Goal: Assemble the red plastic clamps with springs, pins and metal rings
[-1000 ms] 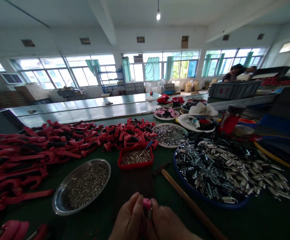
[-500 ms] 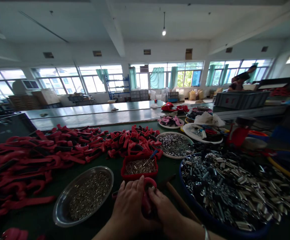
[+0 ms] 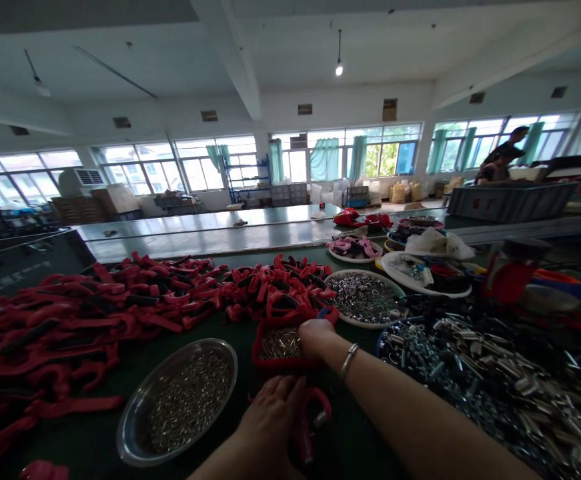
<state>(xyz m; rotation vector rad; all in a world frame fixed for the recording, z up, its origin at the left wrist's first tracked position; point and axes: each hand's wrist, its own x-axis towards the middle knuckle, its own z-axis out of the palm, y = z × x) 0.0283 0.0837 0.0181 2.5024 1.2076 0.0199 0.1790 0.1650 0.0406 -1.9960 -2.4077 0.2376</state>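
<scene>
My left hand sits at the bottom of the view, shut on a red plastic hook piece with a small metal part at its tip. My right hand lies curled over the far rim of a red tray of short metal pieces, with a silver bracelet on the wrist. A blue-handled tool shows just beyond that hand, and I cannot tell whether the fingers hold it.
A steel dish of small rings lies left of my hands, beyond large piles of red hooks. A plate of metal rings and a blue tray of springs and clips stand right. A co-worker stands far back.
My right hand has left the red hook piece and moved forward onto the red tray, covering the tool. My left hand keeps the piece, now lower in view. The view has tilted upward.
</scene>
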